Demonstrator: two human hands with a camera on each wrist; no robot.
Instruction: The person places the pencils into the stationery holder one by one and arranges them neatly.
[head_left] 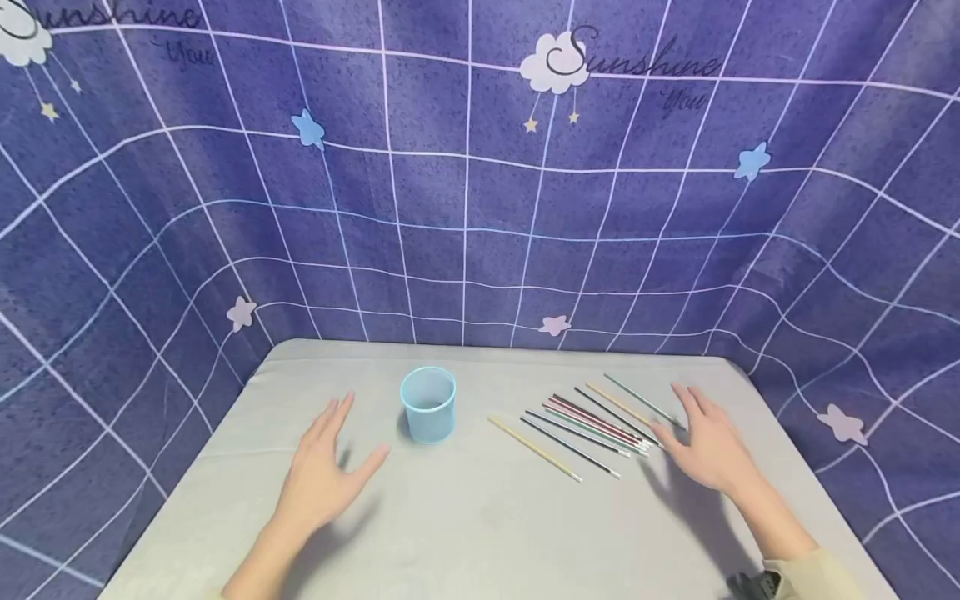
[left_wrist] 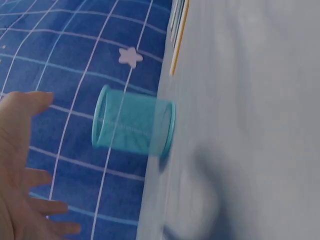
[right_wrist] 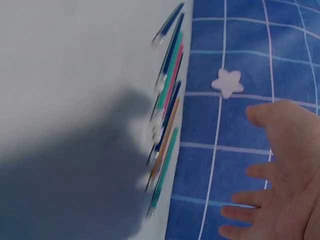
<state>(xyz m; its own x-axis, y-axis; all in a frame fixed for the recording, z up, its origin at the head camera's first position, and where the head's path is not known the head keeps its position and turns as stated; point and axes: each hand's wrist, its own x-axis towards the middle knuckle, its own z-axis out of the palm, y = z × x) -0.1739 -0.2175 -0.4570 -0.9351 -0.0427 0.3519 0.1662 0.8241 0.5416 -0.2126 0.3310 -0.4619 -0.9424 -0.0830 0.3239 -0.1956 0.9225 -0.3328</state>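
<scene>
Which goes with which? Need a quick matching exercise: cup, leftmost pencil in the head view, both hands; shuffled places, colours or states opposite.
1. Cup
2. Leftmost pencil
3. Left hand
4. Right hand

A. Yellow
B. Over the right side of the table
C. Standing upright
D. Left of the cup

Pairs: 1-C, 2-A, 3-D, 4-B

Blue gridded fabric (head_left: 431,187) behind and beside a pale table (head_left: 487,533)

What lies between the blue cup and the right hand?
In the head view, pencils lie spread on the table between them, a yellow one nearest the cup.
</scene>
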